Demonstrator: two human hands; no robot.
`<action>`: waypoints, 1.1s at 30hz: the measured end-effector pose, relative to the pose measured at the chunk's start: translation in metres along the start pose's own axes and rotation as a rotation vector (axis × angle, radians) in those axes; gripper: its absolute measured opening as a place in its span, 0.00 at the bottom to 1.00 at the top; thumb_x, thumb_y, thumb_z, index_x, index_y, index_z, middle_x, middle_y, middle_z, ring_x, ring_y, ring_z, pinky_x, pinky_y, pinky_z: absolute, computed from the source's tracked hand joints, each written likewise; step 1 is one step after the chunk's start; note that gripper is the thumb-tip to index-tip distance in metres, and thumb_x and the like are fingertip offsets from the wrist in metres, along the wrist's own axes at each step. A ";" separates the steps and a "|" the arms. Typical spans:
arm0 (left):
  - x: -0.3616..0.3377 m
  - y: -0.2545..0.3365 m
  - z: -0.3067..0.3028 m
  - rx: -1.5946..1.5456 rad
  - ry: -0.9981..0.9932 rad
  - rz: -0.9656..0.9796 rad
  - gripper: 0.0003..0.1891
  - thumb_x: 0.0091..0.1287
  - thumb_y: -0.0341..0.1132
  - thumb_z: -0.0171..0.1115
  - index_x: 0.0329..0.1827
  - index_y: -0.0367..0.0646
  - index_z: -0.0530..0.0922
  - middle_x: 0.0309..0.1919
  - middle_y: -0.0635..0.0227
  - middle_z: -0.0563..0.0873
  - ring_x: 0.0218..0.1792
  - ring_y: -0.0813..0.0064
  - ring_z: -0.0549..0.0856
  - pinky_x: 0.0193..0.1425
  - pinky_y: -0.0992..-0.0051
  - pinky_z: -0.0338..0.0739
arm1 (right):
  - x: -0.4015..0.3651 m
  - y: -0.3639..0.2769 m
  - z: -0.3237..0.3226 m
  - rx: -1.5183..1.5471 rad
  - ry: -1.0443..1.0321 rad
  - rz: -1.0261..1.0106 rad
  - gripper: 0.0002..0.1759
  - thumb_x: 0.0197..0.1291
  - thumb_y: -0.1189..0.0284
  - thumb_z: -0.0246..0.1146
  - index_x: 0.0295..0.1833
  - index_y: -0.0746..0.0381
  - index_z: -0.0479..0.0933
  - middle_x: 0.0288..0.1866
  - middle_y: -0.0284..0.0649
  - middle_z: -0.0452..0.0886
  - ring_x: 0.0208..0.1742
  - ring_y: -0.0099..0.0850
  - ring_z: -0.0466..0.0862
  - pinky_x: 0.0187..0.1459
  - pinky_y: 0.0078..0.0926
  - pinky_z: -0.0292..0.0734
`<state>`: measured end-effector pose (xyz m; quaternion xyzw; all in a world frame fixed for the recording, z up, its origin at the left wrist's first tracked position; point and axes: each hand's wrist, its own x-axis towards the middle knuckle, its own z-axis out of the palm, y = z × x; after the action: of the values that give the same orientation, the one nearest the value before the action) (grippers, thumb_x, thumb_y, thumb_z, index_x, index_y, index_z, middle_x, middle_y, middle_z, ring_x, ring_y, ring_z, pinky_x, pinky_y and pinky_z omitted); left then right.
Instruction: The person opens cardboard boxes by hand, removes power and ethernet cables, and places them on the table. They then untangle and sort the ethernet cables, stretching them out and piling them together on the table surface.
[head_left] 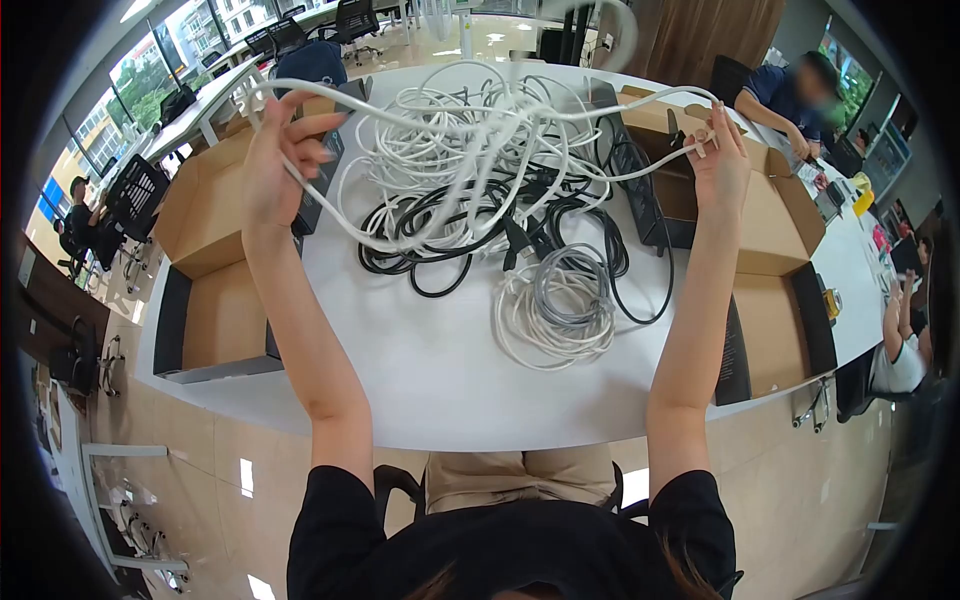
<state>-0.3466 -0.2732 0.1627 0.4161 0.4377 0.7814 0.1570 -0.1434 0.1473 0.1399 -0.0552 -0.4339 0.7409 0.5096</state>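
Loosely, the half-open left hand [278,180] carries a loop of white cable [345,99] above the bench [400,370]; the right hand [722,165] pinches it at the right. Probably light and springy, its 2 sides are best held along plain cord.

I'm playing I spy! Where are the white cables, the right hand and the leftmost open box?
White cables [430,142]: head view, on the tangled pile.
Right hand [722,165]: head view, on its middle.
Leftmost open box [225,315]: head view, on its inside bottom.
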 end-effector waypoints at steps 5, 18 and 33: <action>-0.002 -0.026 -0.094 -1.166 -0.007 0.030 0.15 0.75 0.33 0.40 0.53 0.35 0.75 0.46 0.65 0.86 0.27 0.76 0.85 0.27 0.82 0.81 | 0.023 0.003 -0.023 0.089 0.156 0.066 0.11 0.61 0.71 0.64 0.48 0.63 0.78 0.33 0.30 0.75 0.28 0.20 0.70 0.32 0.23 0.71; 0.001 -0.103 -0.150 -1.385 0.235 0.185 0.19 0.74 0.32 0.33 0.54 0.27 0.70 0.51 0.46 0.80 0.55 0.54 0.80 0.59 0.58 0.77 | 0.159 0.079 -0.005 0.175 0.421 0.283 0.04 0.62 0.77 0.59 0.42 0.62 0.78 0.27 0.36 0.77 0.20 0.20 0.68 0.21 0.17 0.59; 0.034 -0.189 -0.139 -0.870 1.247 -0.187 0.14 0.72 0.34 0.42 0.56 0.56 0.73 0.46 0.59 0.81 0.47 0.61 0.80 0.49 0.54 0.78 | 0.061 0.126 0.018 -1.289 -0.399 -0.853 0.17 0.47 0.72 0.68 0.46 0.63 0.81 0.28 0.47 0.80 0.35 0.44 0.82 0.43 0.35 0.77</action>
<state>-0.4993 -0.2226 -0.0118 -0.2399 0.1314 0.9570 0.0962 -0.2710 0.1725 0.0850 -0.0346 -0.8437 0.0810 0.5295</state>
